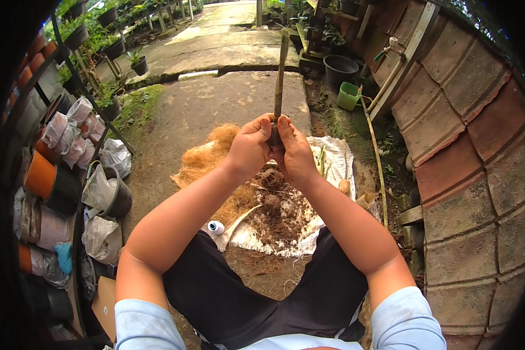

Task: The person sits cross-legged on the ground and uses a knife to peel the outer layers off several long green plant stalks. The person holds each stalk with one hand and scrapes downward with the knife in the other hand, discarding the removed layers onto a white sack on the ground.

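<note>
My left hand (250,144) and my right hand (298,155) meet in front of me, both gripping the lower end of a long brownish stem (281,74). It stands nearly upright above my fingers. A dark lump (274,136), perhaps soil or root, shows at its base between my thumbs. Beneath the hands lies a white woven sack (339,146) covered partly with dark soil and root debris (284,214). Orange-brown coconut fibre (208,157) is heaped on its left side. A white thread spool (215,227) rests near my left knee.
Plastic-wrapped pots and bags (70,131) crowd a rack on the left, with a dark bucket (118,194) beside it. At right are a green plastic container (348,96), a black tub (340,69), a hose (378,166) and a wall of clay tiles (455,205).
</note>
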{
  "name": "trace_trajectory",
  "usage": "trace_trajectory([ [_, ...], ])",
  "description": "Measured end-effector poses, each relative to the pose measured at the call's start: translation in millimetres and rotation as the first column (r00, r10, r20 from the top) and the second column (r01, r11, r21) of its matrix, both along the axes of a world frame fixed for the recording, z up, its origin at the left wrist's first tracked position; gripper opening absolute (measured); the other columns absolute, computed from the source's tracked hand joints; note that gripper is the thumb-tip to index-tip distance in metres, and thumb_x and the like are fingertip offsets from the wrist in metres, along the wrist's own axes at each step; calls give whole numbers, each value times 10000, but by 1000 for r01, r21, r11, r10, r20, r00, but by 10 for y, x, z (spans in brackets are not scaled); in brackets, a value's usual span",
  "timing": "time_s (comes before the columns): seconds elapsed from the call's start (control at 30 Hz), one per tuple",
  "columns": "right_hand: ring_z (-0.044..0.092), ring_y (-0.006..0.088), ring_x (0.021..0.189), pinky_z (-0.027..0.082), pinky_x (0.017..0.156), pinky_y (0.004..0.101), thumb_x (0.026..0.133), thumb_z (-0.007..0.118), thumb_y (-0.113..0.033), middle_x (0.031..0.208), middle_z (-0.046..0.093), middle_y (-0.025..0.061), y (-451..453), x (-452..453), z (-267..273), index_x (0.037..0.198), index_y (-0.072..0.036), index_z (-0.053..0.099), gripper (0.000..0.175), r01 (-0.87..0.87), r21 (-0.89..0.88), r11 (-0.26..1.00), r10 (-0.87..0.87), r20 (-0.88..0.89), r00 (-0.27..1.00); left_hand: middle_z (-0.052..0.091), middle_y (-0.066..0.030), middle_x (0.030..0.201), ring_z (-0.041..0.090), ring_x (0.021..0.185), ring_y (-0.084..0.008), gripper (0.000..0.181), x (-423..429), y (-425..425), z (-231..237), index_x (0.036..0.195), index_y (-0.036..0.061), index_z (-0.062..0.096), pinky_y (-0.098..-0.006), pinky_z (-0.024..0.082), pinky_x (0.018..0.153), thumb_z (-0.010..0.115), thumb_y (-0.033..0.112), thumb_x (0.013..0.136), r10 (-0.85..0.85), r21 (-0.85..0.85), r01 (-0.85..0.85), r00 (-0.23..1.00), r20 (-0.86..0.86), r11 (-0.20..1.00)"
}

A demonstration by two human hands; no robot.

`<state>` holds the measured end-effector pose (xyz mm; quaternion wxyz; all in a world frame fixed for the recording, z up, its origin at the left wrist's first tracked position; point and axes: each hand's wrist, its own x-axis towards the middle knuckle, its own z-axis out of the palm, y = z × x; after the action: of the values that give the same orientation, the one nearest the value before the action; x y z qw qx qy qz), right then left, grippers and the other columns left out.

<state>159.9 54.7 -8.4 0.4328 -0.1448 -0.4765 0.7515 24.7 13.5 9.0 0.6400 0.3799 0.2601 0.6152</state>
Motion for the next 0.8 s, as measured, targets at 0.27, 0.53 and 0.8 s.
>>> trace_trajectory([
  [0.27,531,172,1300,461,1066,317,1082,574,-389,1357,553,72,-97,-66,-75,1534,-66,373,591,-105,78,991,103,26,994,707,-38,940,624,696,-95,316,-107,-50,99,974,90,658,-224,527,574,620,395,1042,4,-133,16,988,155,991],
  [0.53,523,171,1282,416,1095,350,1057,638,-318,1330,553,60,-120,-137,-202,1521,-97,398,567,-87,139,986,88,-5,996,654,-28,815,529,558,-81,359,14,-43,-11,817,109,602,-226,377,413,667,398,1018,3,-99,11,991,133,995],
  [0.8,570,144,1205,452,1046,303,1092,562,-214,1242,567,29,-199,-191,-121,1461,-100,434,406,-36,68,997,40,-70,997,613,-6,732,508,526,-76,432,-7,18,-55,799,123,577,-229,339,385,709,495,974,81,-108,-69,991,108,992],
])
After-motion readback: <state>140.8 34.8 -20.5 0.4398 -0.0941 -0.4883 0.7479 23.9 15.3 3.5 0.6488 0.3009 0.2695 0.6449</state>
